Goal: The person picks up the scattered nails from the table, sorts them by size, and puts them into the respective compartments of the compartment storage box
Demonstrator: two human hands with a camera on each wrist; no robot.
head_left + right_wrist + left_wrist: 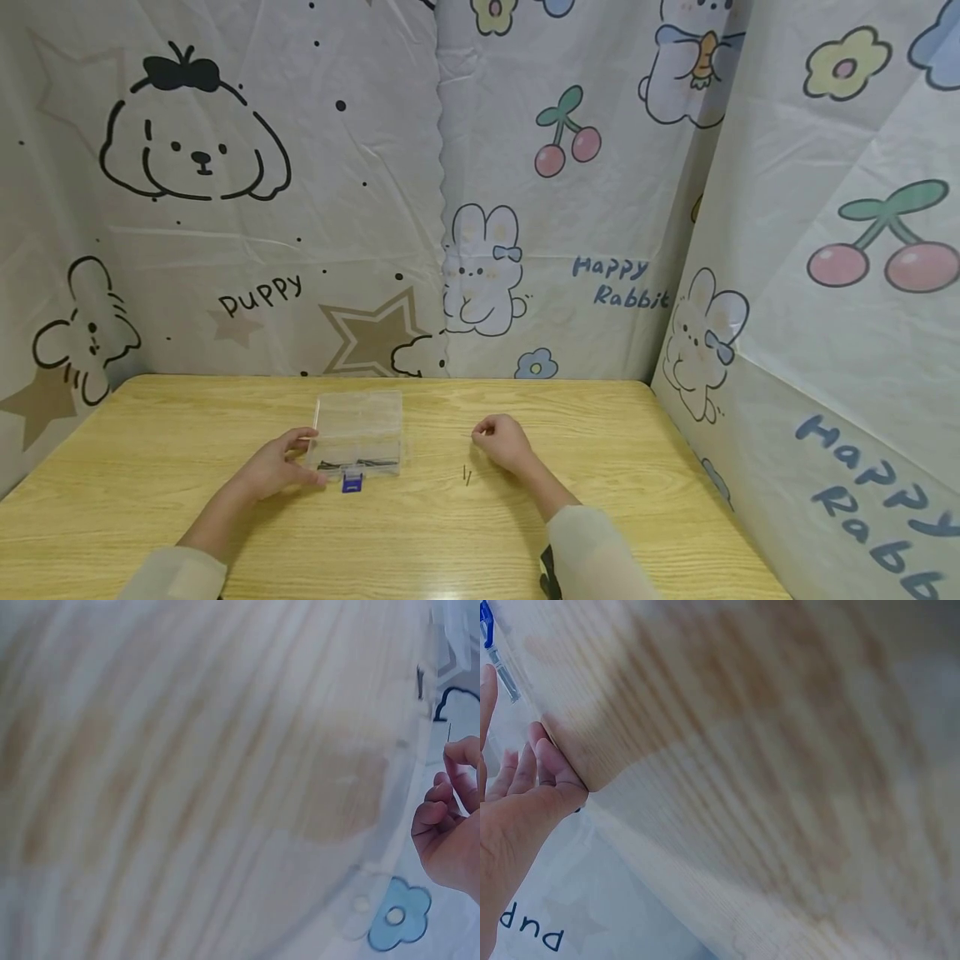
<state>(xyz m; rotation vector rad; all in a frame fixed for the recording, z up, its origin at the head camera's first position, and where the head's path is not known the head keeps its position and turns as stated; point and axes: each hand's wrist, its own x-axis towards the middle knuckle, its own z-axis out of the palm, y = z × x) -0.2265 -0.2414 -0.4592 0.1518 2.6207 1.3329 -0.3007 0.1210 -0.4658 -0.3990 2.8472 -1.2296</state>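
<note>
A clear plastic box [360, 437] stands on the table with its lid raised. Dark, thin nail-like pieces [377, 462] lie inside along its front, behind a blue latch [352, 482]. My left hand [277, 464] holds the box at its left side, thumb by the front corner and fingers on the edge. To the right of the box, my right hand [504, 442] pinches a thin nail [449, 733] between thumb and forefinger, its tip poking out. Two more small dark nails [467, 475] lie on the wood just in front of that hand.
The wooden table [420, 542] runs back to a printed cloth [360, 208] with cartoon animals. Another cloth side [825, 350] borders the table on the right. Something dark [550, 573] shows beside the right sleeve at the near edge.
</note>
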